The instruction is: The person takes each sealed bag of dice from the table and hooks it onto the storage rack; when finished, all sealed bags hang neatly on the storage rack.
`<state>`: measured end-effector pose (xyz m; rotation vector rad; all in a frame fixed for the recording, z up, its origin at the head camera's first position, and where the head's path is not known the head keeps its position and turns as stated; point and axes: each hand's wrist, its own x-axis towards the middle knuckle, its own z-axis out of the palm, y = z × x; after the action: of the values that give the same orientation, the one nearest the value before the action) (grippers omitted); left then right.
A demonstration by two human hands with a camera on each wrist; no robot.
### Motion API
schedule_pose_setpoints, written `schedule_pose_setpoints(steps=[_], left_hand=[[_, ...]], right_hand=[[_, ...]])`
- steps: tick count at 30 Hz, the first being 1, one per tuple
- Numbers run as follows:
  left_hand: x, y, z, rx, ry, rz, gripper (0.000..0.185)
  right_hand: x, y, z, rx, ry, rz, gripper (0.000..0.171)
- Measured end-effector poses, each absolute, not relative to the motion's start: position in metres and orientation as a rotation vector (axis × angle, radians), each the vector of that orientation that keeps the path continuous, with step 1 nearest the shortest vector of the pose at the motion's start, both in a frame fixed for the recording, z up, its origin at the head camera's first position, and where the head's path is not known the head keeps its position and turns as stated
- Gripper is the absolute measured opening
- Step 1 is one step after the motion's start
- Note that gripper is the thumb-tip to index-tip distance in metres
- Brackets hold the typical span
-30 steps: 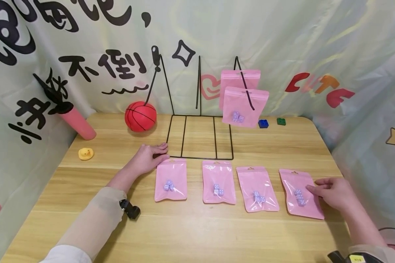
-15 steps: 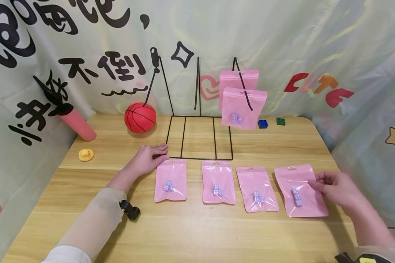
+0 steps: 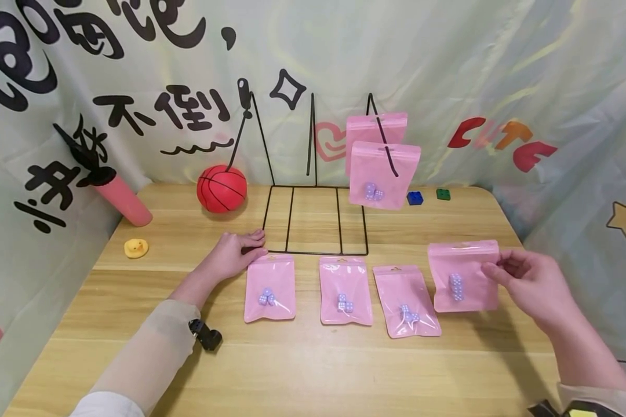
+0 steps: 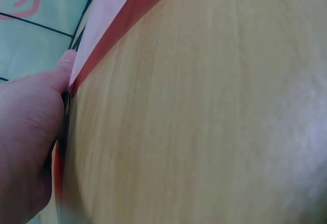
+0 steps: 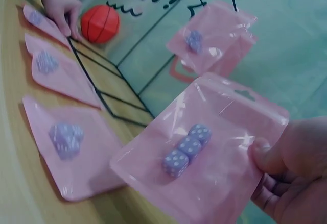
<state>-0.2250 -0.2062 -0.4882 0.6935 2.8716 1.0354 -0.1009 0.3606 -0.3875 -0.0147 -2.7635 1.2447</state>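
Observation:
My right hand (image 3: 534, 284) pinches a pink zip bag (image 3: 466, 263) of dice by its right edge, thumb in front. In the head view this bag is lifted off the table at the right; dice (image 5: 189, 146) show through it in the right wrist view. My left hand (image 3: 235, 253) rests at the front left corner of a black wire rack (image 3: 318, 253), its fingers fairly straight. Two similar bags hang on the rack's right hook, a front one (image 3: 386, 185) and a rear one (image 3: 357, 128). Three more lie before the rack: left (image 3: 271, 275), middle (image 3: 346, 279), right (image 3: 403, 286).
A red toy basketball (image 3: 221, 189) stands left of the rack. Farther left are a pink vase (image 3: 122, 197) and a yellow rubber duck (image 3: 136, 248). A blue block (image 3: 415, 198) and a green block (image 3: 443, 194) sit at the table's back right. A printed curtain (image 3: 448, 69) stands behind.
My right hand has raised the rightmost bag off the table, tipping it upright and shifting it slightly left and toward the rack. The left hand stays at the rack's corner.

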Motion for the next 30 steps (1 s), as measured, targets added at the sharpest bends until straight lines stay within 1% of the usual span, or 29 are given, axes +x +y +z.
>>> schedule_pose_setpoints(steps=[9, 19, 30], left_hand=[[-0.225, -0.206, -0.489, 0.689, 2.876, 1.026, 0.037], [-0.225, -0.207, -0.49, 0.681, 2.875, 1.018, 0.038], [-0.227, -0.208, -0.492, 0.684, 2.876, 1.018, 0.039]], right_hand=[[-0.111, 0.328, -0.373, 0.006, -2.687, 1.28, 0.022], [-0.123, 0.286, -0.363, 0.098, -2.584, 1.414, 0.019], [-0.136, 0.25, -0.356, 0.202, -2.482, 1.555, 0.017]])
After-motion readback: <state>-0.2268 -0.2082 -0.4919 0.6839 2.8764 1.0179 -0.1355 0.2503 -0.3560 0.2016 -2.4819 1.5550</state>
